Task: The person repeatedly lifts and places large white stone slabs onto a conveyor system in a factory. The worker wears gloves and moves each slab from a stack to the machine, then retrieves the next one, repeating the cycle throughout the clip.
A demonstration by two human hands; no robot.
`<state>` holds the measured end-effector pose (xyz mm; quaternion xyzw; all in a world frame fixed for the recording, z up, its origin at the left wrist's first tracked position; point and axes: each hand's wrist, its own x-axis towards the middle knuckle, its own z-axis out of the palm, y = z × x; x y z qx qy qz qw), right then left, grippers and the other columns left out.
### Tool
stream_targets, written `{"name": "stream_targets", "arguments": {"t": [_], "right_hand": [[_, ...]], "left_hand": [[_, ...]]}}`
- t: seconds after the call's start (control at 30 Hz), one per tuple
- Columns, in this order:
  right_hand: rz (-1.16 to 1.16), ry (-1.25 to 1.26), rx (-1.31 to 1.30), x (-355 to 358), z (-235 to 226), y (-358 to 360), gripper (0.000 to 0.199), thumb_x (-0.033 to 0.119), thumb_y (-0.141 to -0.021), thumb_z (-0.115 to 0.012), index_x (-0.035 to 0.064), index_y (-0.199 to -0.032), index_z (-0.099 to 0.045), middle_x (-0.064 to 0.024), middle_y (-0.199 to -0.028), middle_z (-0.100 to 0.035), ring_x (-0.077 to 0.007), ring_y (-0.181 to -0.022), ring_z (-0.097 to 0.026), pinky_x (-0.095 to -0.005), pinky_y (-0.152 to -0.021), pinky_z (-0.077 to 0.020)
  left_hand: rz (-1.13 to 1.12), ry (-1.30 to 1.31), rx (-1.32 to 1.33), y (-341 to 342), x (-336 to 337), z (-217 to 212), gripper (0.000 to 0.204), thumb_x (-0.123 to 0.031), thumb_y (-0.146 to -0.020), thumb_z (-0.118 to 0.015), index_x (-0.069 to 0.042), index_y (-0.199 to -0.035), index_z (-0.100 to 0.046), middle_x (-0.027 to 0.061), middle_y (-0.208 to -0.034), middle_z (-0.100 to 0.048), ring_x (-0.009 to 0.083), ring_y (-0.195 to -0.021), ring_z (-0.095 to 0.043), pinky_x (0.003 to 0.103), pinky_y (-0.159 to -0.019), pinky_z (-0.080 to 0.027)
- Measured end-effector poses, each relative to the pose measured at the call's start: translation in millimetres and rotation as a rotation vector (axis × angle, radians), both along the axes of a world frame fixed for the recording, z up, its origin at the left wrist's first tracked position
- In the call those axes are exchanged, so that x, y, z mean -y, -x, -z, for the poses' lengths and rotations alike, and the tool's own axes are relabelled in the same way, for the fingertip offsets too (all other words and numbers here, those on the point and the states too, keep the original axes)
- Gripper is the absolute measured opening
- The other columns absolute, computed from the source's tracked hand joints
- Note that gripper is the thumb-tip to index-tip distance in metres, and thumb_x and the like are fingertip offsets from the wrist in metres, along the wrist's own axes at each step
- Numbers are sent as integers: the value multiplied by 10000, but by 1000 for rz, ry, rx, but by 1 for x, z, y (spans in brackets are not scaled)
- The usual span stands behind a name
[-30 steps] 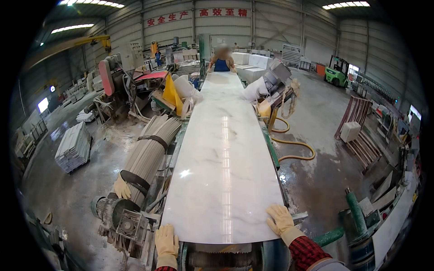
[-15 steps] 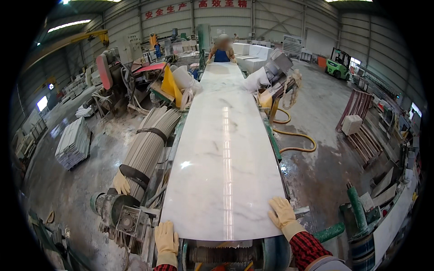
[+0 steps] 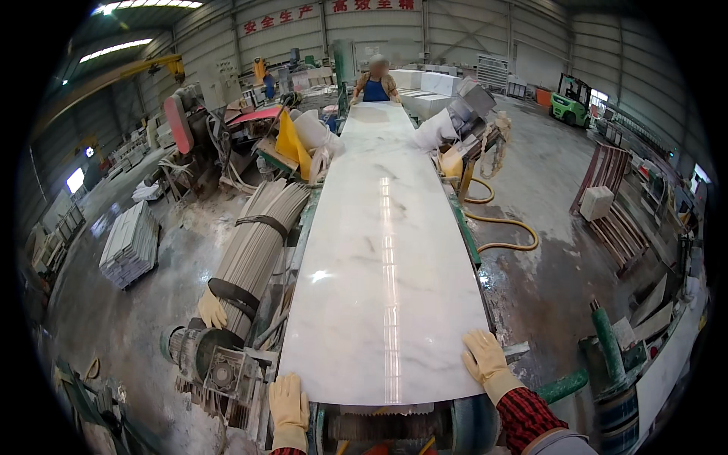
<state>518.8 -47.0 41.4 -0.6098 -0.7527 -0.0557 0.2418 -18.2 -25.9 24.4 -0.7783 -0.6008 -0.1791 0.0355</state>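
A long, polished white marble slab [image 3: 364, 265] with faint grey veins runs away from me over a roller-bed machine. My left hand [image 3: 289, 406], in a cream rubber glove, is at the slab's near left corner, its fingers pointing forward along the edge. On the near right edge lies my right hand [image 3: 484, 358], in a matching glove, its fingers spread and resting on the stone. A red and black checked sleeve shows above that glove. At the far end, a person in a blue apron [image 3: 375, 91] stands with both arms down to the slab.
Left of the slab are a strapped bundle of long strips [image 3: 254, 246], a spare glove [image 3: 211, 309] and a motor [image 3: 186, 345]. A yellow hose [image 3: 512, 224] curls on the floor at right. A green post [image 3: 604, 334] stands near right; a forklift [image 3: 570, 102] is parked far right.
The whole view has shifted slightly, so the slab and surroundings sit a little farther right. Both my hands stay at the slab's near edges. The far person's head is raised a little.
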Motion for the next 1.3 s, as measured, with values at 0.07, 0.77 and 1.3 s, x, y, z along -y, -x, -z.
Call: {"name": "stream_targets", "arguments": {"t": [0.07, 0.77, 1.3], "right_hand": [[-1, 1, 7, 0, -1, 1, 420, 208, -938, -702, 28, -1313, -644, -234, -1376, -659, -439, -1317, -583, -540, -1161, -442], [-12, -44, -1, 6, -5, 6, 410, 200, -933, -696, 34, -1304, -639, -226, -1341, -645, -446, -1251, -586, -541, -1114, -454], [-26, -86, 29, 7, -8, 7, 309, 116, -908, -645, 39, -1207, -634, -206, -1231, -647, -427, -1144, -603, -514, -1026, -486]], "left_hand": [[-1, 4, 2, 2, 2, 7, 507, -243, -971, -648, -17, -1420, -582, 210, -1460, -614, 449, -1414, -496, 571, -1245, -329], [-24, 68, 27, -1, 11, -12, 483, -220, -975, -634, -39, -1418, -571, 181, -1501, -596, 413, -1430, -492, 580, -1241, -323], [-38, 39, 28, 1, 17, -6, 457, -190, -987, -625, -67, -1424, -578, 171, -1494, -600, 414, -1424, -502, 574, -1243, -324]]}}
